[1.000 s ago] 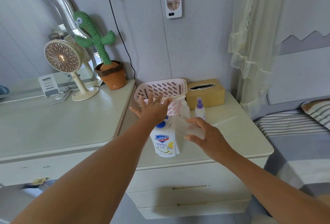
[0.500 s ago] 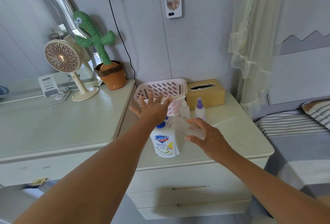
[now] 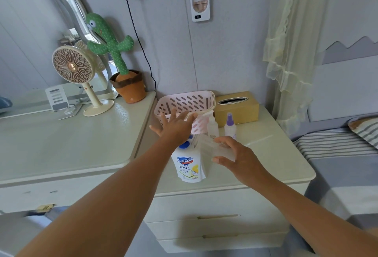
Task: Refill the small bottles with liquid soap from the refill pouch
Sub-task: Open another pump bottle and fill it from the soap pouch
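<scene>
Pouch [image 3: 189, 164] stands upright at the front of the cabinet top [image 3: 276, 154], blue cap up, easy reach. My right hand [image 3: 241, 158] has thumb and fingers curled round a clear plastic piece [image 3: 216, 150] just beside it; bottle or funnel, can't tell. My left hand [image 3: 176, 127] is spread, fingers apart, holding nothing, above the cap and in front of the pink basket [image 3: 184, 101]. Clear small bottle [image 3: 212, 126] and purple-capped bottle [image 3: 230, 125] stand upright behind, probably staged for filling.
</scene>
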`<state>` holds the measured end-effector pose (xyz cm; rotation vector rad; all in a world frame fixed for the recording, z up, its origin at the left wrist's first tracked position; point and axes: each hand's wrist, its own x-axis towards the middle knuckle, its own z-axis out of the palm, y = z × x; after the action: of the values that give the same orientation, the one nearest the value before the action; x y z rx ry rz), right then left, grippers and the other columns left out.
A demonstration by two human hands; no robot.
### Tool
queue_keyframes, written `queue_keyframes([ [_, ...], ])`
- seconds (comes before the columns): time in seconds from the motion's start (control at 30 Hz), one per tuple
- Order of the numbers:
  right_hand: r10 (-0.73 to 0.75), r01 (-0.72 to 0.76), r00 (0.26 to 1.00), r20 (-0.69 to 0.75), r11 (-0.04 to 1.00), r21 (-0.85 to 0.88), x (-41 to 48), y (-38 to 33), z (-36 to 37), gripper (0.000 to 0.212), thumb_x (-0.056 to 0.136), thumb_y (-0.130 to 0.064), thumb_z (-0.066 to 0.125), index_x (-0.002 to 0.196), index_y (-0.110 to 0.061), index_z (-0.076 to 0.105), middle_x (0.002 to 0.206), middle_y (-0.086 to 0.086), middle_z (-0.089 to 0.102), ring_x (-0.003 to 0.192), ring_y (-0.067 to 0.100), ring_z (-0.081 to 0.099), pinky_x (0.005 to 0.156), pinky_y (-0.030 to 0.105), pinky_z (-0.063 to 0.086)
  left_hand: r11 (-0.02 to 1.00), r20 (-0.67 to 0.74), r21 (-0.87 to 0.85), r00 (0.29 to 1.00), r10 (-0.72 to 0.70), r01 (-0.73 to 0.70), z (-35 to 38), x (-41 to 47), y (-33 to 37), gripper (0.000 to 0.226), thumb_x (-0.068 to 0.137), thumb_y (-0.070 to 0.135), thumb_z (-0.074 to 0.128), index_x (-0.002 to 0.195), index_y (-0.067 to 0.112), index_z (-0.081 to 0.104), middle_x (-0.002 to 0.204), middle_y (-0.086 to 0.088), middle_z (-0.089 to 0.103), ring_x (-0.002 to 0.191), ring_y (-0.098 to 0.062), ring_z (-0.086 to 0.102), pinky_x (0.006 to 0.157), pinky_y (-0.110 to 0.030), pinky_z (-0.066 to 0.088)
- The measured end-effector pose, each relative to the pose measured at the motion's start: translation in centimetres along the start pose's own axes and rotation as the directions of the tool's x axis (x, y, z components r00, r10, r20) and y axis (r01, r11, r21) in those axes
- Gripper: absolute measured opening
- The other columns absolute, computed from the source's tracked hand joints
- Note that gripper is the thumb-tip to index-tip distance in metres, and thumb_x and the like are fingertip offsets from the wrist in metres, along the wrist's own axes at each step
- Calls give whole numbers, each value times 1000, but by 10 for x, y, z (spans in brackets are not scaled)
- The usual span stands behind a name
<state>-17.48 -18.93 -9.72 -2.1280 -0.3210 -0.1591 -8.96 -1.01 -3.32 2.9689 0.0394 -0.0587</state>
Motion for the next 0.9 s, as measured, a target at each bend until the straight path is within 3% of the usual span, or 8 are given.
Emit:
queue_keyframes([
  [0.37,7,-6,1000,-12,1000,21,3,-8,-6,40,85,-31,68,120,-34,50,112,-25,54,99,-18,46,75,-7,30,1000,-62,5,998,-21,22,-12,4,4,57,96,61,12,150,42,10,160,3,-13,144,-28,-21,105,-68,-15],
  [0.5,12,-12,1000,-1,1000,1,1,-3,-2,41,85,-31,68,122,-33,50,112,-25,51,98,-15,45,74,-7,30,999,-39,-4,999,-34,33,-3,0,2,54,97,59,11,149,44,10,160,4,-11,145,-29,-20,104,-68,-15],
  [0.73,24,-24,1000,7,1000,0,-3,-3,2,41,86,-33,66,123,-32,49,103,-35,42,90,-25,40,71,-8,28,999,-13,-12,999,-34,34,-3,-3,2,53,98,58,12,149,43,10,160,3,-11,145,-31,-20,105,-68,-14],
  [0.9,11,-11,1000,-18,1000,22,1,-7,-5,38,85,-32,68,117,-38,48,110,-25,52,98,-15,47,75,-6,30,1000,-32,3,999,-18,18,-15,-3,7,53,99,56,14,150,42,9,160,2,-13,144,-30,-22,105,-68,-16],
])
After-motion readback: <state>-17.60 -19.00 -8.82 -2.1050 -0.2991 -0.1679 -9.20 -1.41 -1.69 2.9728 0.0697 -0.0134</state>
